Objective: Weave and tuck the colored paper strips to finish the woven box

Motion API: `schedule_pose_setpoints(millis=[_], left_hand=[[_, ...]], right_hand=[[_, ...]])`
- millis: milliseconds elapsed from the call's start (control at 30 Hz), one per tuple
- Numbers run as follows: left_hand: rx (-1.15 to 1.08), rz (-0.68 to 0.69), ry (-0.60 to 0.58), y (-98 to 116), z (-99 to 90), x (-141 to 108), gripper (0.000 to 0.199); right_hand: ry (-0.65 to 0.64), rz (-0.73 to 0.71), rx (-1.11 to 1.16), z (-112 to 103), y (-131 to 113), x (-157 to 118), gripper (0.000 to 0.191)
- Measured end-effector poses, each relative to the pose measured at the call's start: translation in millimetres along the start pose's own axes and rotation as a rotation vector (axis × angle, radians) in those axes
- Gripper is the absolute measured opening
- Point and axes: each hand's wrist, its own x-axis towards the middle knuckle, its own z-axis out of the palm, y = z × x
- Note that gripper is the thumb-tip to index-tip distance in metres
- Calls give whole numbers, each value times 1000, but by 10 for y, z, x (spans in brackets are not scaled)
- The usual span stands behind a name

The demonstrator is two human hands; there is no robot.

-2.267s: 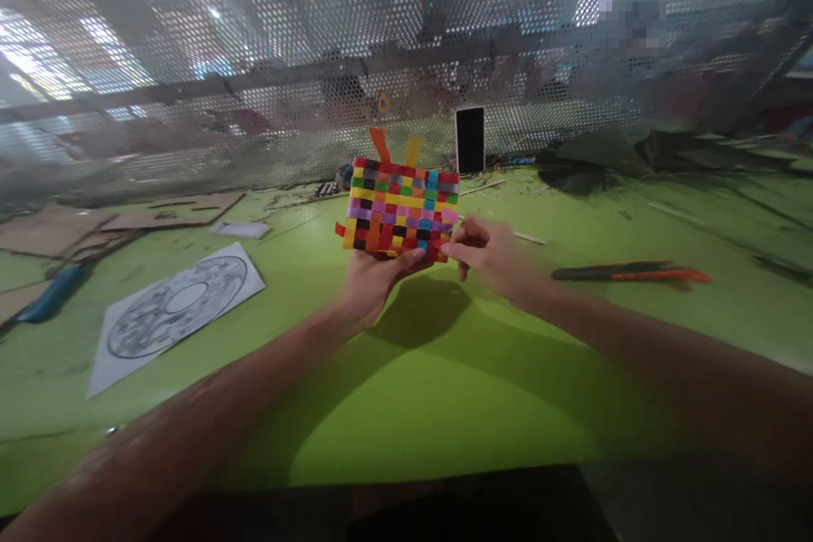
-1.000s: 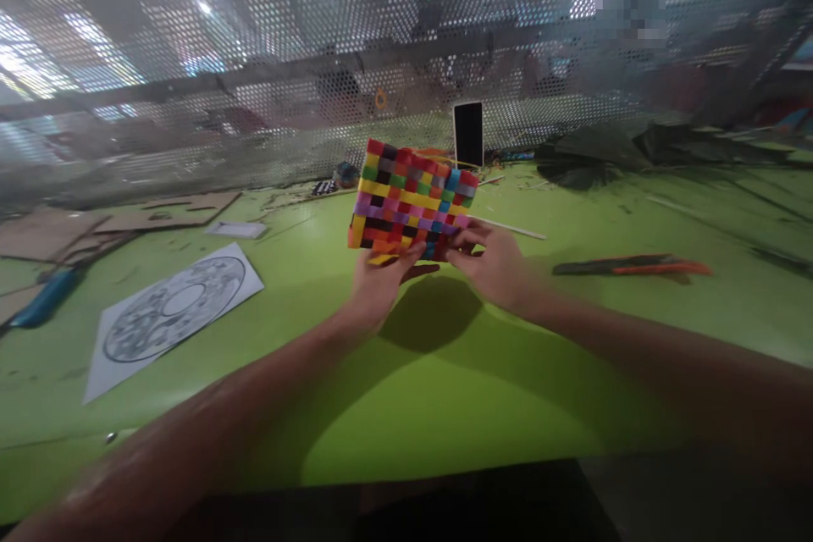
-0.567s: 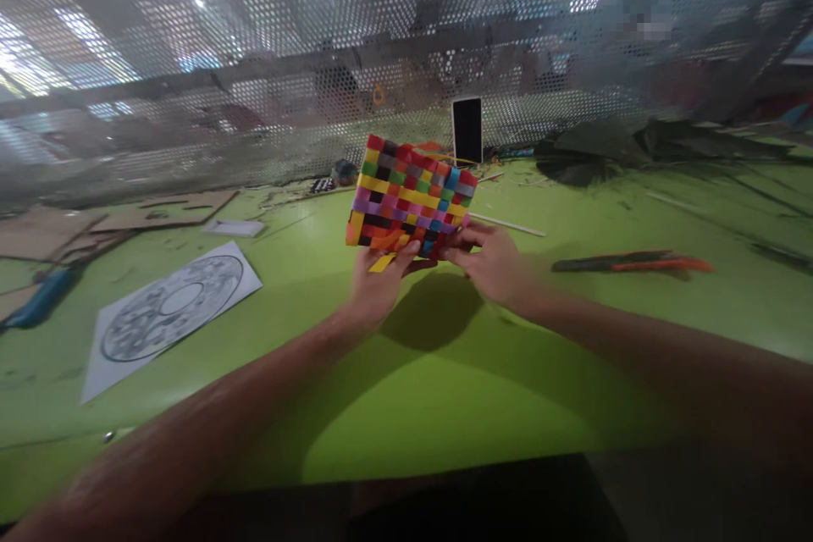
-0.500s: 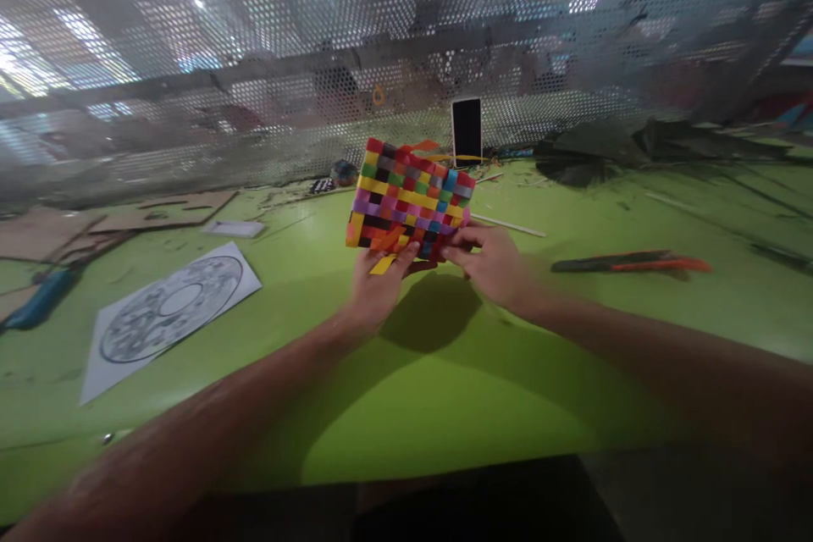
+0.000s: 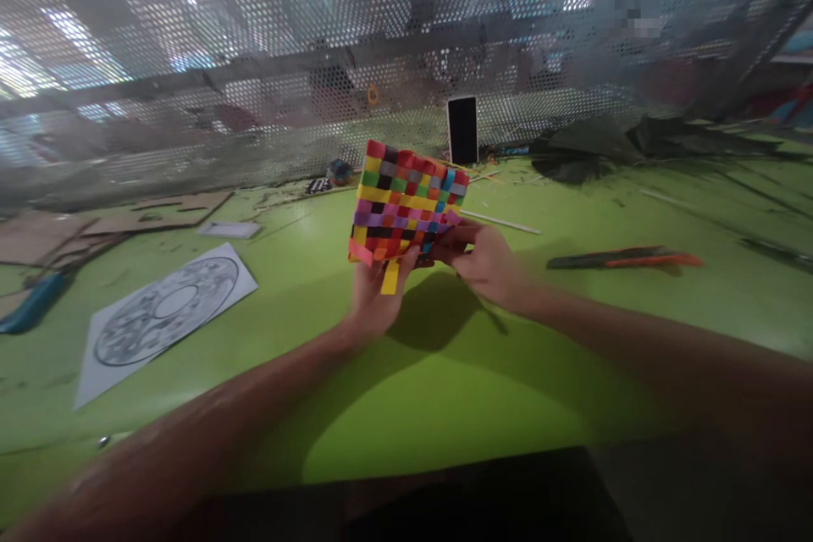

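Observation:
A woven piece of many-coloured strips (image 5: pixel 406 201) is held up above the green table, its checkered face towards me. My left hand (image 5: pixel 379 292) grips its lower edge from below, the thumb in front and the other fingers partly hidden behind. A loose yellow strip (image 5: pixel 389 278) hangs down over that hand. At the lower right corner, the fingers of my right hand (image 5: pixel 486 262) are pinched on the weave, near a pink strip end (image 5: pixel 452 218). A short pink-red end (image 5: pixel 361 252) sticks out at the lower left corner.
On the green table (image 5: pixel 445 406) lie a printed sheet (image 5: pixel 171 305), a blue-handled tool (image 5: pixel 36 303), cardboard (image 5: pixel 158 213) and a dark and orange tool (image 5: pixel 626 258). A black panel with a white frame (image 5: pixel 462 129) stands by the mesh (image 5: pixel 254 118). Dark leaves (image 5: pixel 572 154) lie at the back right.
The woven piece has turned slightly, and the yellow strip now hangs down. The orange strip that stuck out above its top edge no longer shows there. The view has shifted a little.

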Motion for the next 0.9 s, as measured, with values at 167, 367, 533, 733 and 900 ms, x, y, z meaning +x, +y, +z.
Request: schedule_pose_setpoints(millis=[167, 367, 533, 733, 900], left_hand=[[73, 122, -13, -1, 7, 39, 38], [1, 84, -4, -17, -16, 111, 30], [-39, -9, 32, 1, -21, 127, 30], [-55, 6, -88, -12, -36, 109, 41], [60, -59, -111, -16, -68, 56, 44]], right_hand=[[90, 28, 21, 23, 116, 14, 10], [60, -42, -76, -23, 112, 19, 9], [129, -83, -180, -23, 59, 20, 9], [176, -183, -191, 17, 199, 16, 15], [195, -215, -153, 74, 245, -6, 16]])
